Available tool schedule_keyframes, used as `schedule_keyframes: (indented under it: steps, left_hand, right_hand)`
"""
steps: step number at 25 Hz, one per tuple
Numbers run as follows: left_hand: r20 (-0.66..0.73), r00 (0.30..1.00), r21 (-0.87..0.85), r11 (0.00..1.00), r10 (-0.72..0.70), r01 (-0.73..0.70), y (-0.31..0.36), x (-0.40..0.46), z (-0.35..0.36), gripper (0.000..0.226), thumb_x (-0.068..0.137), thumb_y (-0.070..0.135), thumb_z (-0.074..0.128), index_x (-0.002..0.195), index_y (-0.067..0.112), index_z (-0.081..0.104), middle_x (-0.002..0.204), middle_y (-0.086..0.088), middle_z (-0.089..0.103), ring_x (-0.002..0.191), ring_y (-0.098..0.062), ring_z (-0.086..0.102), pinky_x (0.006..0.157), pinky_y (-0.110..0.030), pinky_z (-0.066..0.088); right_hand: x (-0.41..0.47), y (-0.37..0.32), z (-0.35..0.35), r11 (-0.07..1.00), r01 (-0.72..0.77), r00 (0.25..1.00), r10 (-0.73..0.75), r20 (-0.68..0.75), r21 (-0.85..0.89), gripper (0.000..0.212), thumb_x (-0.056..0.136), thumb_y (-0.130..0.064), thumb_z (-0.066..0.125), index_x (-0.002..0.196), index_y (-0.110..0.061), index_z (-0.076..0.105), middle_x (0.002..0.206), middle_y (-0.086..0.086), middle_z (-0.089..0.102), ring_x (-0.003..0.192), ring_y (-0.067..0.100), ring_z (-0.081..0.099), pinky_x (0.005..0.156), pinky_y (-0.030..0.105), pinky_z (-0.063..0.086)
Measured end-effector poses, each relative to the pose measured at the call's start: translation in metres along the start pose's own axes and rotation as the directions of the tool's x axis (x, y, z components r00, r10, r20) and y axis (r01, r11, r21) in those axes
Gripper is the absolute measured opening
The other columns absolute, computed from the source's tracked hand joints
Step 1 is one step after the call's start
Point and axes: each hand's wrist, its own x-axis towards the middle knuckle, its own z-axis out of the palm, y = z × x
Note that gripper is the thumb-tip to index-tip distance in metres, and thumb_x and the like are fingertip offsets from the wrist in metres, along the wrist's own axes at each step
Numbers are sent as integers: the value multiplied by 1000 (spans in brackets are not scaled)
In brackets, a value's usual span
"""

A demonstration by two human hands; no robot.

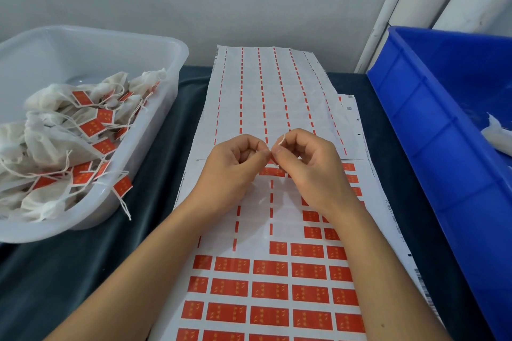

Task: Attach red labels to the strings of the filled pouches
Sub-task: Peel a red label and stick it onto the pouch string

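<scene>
My left hand (pixel 235 166) and my right hand (pixel 310 163) meet fingertip to fingertip above the label sheet (pixel 277 285). Between the fingertips they pinch a small red label (pixel 273 160). A short end of white string (pixel 281 140) sticks up from my right hand's fingers. The pouch on that string is hidden. The sheet carries rows of red labels near me and bare backing farther up. Filled white pouches (pixel 52 144) with red labels on their strings lie piled in a clear tub (pixel 155 119) at the left.
A blue crate (pixel 432 130) stands at the right with a white pouch (pixel 496 135) inside. A used backing sheet (pixel 266 97) lies beyond my hands. Dark cloth (pixel 155 174) covers the table. A grey wall rises behind.
</scene>
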Motion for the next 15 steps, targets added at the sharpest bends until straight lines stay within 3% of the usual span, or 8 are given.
schedule_keyframes:
  steps: [6, 10, 12, 15]
  left_hand:
    - [64, 996, 36, 997, 69, -71, 1, -2, 0, 12, 105, 28, 61, 96, 24, 68, 64, -6, 51, 55, -13, 43, 51, -19, 42]
    - [124, 988, 156, 981, 95, -114, 5, 2, -13, 3, 105, 32, 60, 108, 34, 61, 79, 8, 64, 69, -7, 61, 62, -23, 56]
    - [133, 989, 292, 951, 59, -96, 6, 4, -26, 12, 102, 41, 62, 113, 41, 59, 96, 18, 67, 90, -3, 68, 70, -18, 60]
    - [123, 992, 528, 845, 24, -86, 6, 4, -42, 10, 98, 51, 63, 106, 46, 63, 102, 23, 64, 92, 2, 65, 65, -12, 53]
  right_hand:
    - [1, 2, -1, 1000, 9, 1000, -9, -19, -16, 12, 100, -23, 63, 88, -22, 68, 82, -10, 67, 86, 12, 66, 73, 20, 58]
    - [3, 3, -2, 999, -26, 993, 30, -112, 41, 9, 99, -25, 65, 91, -24, 69, 84, -11, 69, 86, 11, 68, 74, 19, 58]
    - [4, 3, -5, 994, -51, 981, 68, -181, 95, 8, 99, -30, 65, 93, -26, 69, 85, -12, 71, 84, 10, 69, 72, 16, 57]
    - [4, 4, -5, 994, -61, 965, 81, -248, 85, 9, 98, -37, 67, 94, -29, 68, 86, -15, 72, 84, 8, 71, 70, 16, 57]
